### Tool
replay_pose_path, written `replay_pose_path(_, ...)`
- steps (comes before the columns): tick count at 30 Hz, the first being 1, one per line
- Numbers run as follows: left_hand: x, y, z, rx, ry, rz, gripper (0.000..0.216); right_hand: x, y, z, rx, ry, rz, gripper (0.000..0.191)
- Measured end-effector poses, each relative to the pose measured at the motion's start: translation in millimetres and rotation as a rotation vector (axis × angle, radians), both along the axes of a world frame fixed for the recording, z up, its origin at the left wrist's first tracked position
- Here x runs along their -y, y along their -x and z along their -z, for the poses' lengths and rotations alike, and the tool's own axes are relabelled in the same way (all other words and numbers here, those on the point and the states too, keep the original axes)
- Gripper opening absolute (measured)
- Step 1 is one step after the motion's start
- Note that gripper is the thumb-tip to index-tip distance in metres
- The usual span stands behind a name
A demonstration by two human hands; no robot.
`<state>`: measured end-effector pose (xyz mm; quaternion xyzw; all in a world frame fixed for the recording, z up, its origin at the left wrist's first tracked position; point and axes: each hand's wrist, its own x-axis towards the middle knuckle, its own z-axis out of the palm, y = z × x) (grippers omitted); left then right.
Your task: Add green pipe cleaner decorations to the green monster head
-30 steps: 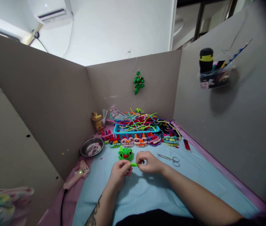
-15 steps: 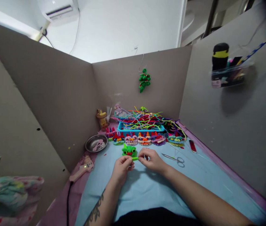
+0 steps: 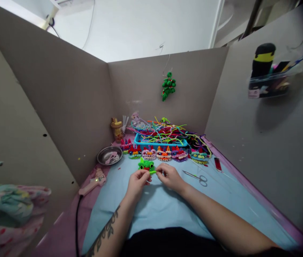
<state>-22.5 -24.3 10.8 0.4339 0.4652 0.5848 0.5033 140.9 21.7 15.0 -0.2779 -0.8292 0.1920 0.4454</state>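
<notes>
From the head camera, the green stem piece (image 3: 153, 172) is a short, fuzzy, bright lime length of chenille wire, lying about level and only partly visible between the fingertips. It sits low over the pale blue mat (image 3: 167, 207), just in front of a green frog-like figure (image 3: 146, 164), and both hands close on it. The left hand (image 3: 136, 181) pinches its left end with thumb and forefinger drawn tight. The right hand (image 3: 171, 176) grips the right end, its fingers curled in and narrow. The two hands nearly touch, with the piece bridging the small gap between them. Behind the frog stands a row of small colourful figures (image 3: 164, 154), and behind that a blue tray (image 3: 160, 144) heaped with loose stems in many colours. A pair of scissors (image 3: 196, 176) lies on the mat just right of the right hand, apart from it. A metal bowl (image 3: 109, 155) and a pink glue gun (image 3: 91, 182) rest to the left, off the mat. A green ornament (image 3: 168, 85) hangs on the back wall.
</notes>
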Motion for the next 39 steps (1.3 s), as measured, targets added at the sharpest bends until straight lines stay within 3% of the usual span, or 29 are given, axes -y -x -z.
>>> replay_pose_path(9, -1.4, 0.8, 2.6, -0.087, -0.037, 0.010, 0.031, -5.1, 5.4, 6.5, -0.090, 0.139, 0.020, 0.011)
replay_pose_path(17, -2.6, 2.0, 6.0, 0.039, 0.020, 0.008, 0.032, -8.0, 7.6, 12.4, -0.168, 0.345, -0.017, 0.005)
replay_pose_path(21, -2.4, 2.1, 3.5, 0.095, 0.038, -0.012, 0.032, -7.9, 7.7, 12.0, -0.206, 0.415, -0.035, 0.014)
replay_pose_path(27, -1.0, 1.4, 3.9, 0.054, 0.008, 0.011, 0.031, -3.7, 4.8, 5.9, -0.177, 0.288, -0.016, 0.014)
replay_pose_path(31, -1.9, 2.1, 5.5, 0.037, -0.014, -0.016, 0.031, -4.1, 5.3, 5.8, -0.195, 0.297, 0.000, 0.012)
replay_pose_path(39, -1.7, 3.6, 7.8, -0.051, -0.171, -0.091, 0.026, -4.6, 3.5, 4.8, -0.238, 0.184, 0.053, 0.015)
